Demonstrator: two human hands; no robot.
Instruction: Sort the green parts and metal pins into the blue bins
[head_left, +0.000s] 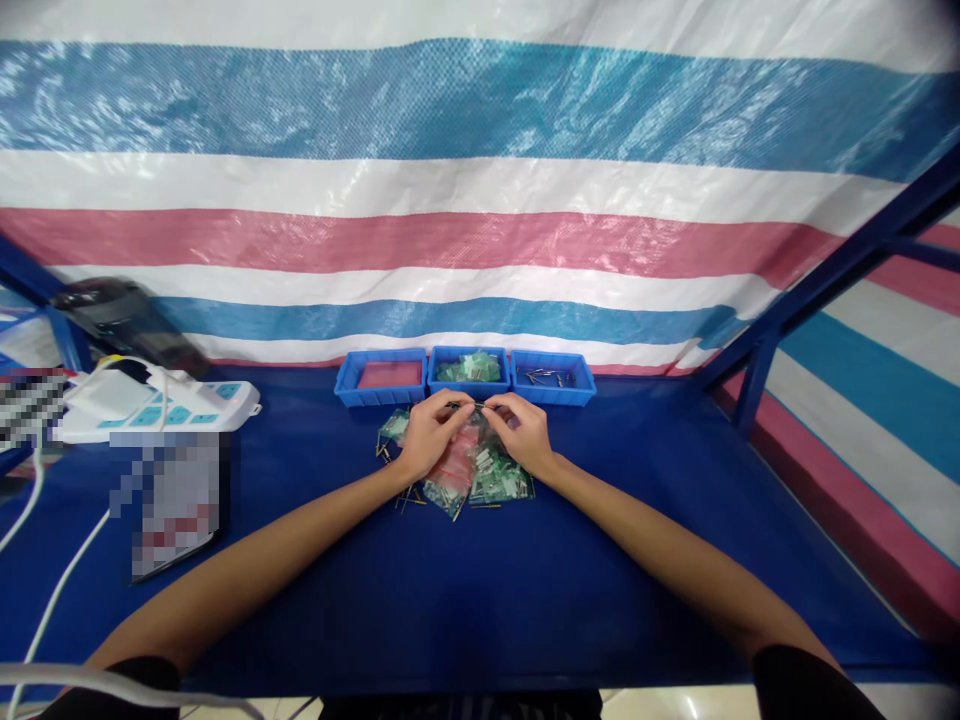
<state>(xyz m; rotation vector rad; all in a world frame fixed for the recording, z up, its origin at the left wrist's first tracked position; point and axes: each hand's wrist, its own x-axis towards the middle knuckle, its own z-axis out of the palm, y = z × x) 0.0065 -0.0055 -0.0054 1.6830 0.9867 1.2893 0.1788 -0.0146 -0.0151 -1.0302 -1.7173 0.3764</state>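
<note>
My left hand point(433, 436) and my right hand point(522, 432) meet above the pile, fingertips pinched on the two ends of a thin dark metal rod point(480, 405). Its exact kind is too small to make out. Right beneath lie clear bags with a reddish tint point(454, 468) and small pieces inside. Green-and-white packets point(501, 482) spread under my right hand, and another green packet point(394, 426) sits left of my left hand. Several loose thin metal pieces point(409, 497) are scattered at the pile's left and front edges.
Behind the hands stand three blue bins: one with red flat bags point(341, 385), one with green packets point(435, 380), one with thin metal pieces point(591, 388). On the left are a white power strip point(244, 405), a blurred phone-like device point(176, 500), cables and a black bottle point(135, 320).
</note>
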